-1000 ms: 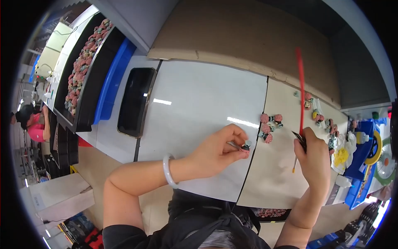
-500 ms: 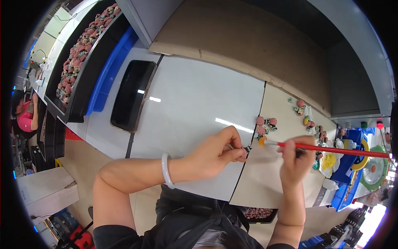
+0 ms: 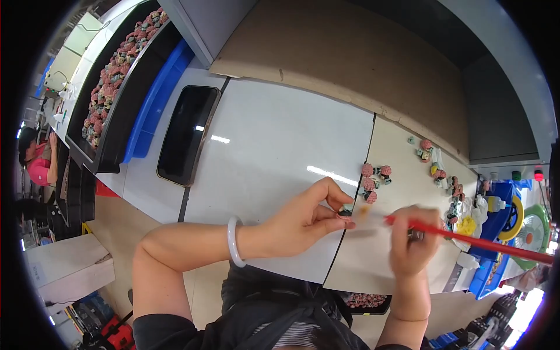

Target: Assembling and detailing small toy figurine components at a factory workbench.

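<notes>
My left hand (image 3: pixel 303 221) pinches a tiny figurine (image 3: pixel 346 211) between thumb and fingertips, just above the white table (image 3: pixel 274 140). A pale bangle sits on that wrist. My right hand (image 3: pixel 414 242) grips a long red paintbrush (image 3: pixel 466 239) held nearly level, its blurred tip touching or almost touching the figurine. The brush handle sticks out to the right. A small cluster of pink and dark figurines (image 3: pixel 373 178) stands on the table just beyond my left fingertips.
More small figurines (image 3: pixel 434 163) lie scattered at the right, near blue paint holders (image 3: pixel 496 216) and a small fan (image 3: pixel 528 233). A black tray (image 3: pixel 186 134) lies on the table's left; a long rack of figurines (image 3: pixel 116 70) runs behind it. Another person (image 3: pixel 38 163) sits far left.
My right hand has swung the brush from upright down to level and brought its tip to the figurine in my left hand. The left hand has hardly moved.
</notes>
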The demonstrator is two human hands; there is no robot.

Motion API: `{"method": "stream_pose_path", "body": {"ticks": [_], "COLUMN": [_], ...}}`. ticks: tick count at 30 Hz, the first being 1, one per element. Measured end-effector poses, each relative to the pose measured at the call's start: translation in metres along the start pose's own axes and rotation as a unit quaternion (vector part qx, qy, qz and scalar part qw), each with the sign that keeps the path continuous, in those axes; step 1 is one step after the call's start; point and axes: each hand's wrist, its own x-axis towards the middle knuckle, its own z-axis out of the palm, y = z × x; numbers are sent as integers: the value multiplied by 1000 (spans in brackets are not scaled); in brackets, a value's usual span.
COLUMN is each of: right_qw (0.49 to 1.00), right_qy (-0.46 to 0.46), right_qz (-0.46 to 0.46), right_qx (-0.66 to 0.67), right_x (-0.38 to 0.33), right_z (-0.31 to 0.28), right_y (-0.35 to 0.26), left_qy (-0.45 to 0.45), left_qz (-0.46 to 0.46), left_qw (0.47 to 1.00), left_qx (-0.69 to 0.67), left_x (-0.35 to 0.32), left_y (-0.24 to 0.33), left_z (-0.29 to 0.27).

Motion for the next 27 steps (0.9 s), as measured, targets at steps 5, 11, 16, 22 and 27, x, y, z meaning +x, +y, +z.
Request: {"method": "stream_pose_path", "body": {"ticks": [5,11,16,22,27], "right_qw": [937,916,968,966,979], "right_qy": [-91,-104,-218,-211,-178], "right_qz": [219,237,96,62,57], "right_qx": [-258,-306,-78,-133,-83], "right_x": [22,24,11,9,12], "right_z": [-47,-31,-5,-7,-18], "right_y": [8,4,-11,-4,-7], "left_qy": [-24,-19,-37,-58,-55], "left_qz": [15,14,17,16,59], "left_qw": [999,991,984,991,990], "left_qx": [-45,-128,-173,-118,-115], "left_x": [3,5,1,-1,-4], "left_y": [10,7,10,14,13], "left_z": [-4,-8,-6,-7,-1]}}
